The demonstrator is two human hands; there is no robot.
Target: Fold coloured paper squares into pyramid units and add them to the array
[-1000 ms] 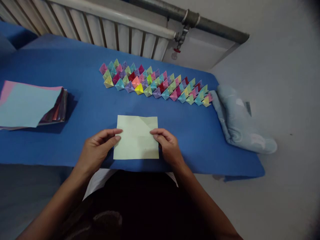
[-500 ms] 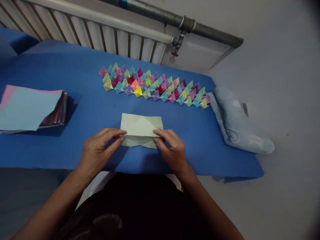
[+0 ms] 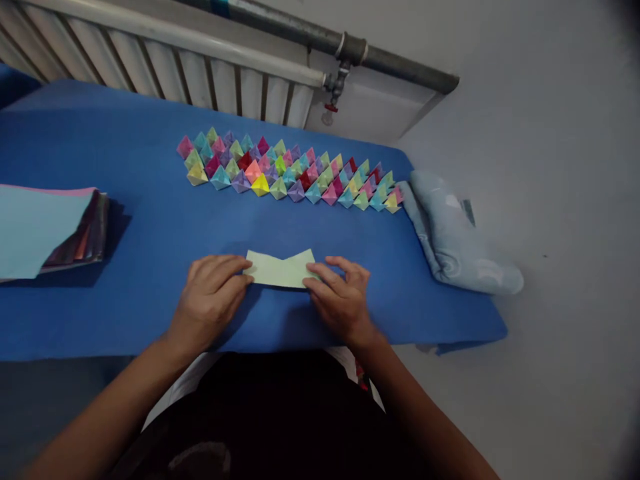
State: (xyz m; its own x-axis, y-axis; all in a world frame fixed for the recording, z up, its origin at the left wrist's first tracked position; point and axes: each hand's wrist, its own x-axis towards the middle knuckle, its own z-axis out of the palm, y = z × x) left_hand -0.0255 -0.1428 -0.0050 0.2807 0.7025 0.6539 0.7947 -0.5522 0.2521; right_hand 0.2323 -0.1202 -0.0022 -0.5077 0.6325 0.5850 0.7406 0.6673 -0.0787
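Note:
A pale green sheet of paper (image 3: 280, 270) lies between my hands near the front of the blue-covered table (image 3: 165, 233). It is folded into a low, wide strip with a V-shaped dip in its far edge. My left hand (image 3: 213, 293) pinches the strip's left end between thumb and fingers. At the right end, my right hand (image 3: 343, 290) grips the paper with thumb and index finger, its other fingers curled above. Beyond the paper, several rows of small folded paper boats (image 3: 295, 190) in many colours stand close together.
A stack of coloured paper (image 3: 45, 227) with a light blue sheet on top lies at the left. A folded grey-blue cloth (image 3: 460, 247) rests at the right end of the table. Behind stand a white radiator (image 3: 195, 77) and a metal pipe (image 3: 400, 63) with a red-handled valve.
The green paper's far part has come down toward me, turning the taller sheet into a narrow strip. Both hands still hold its ends. The view has shifted slightly to the right.

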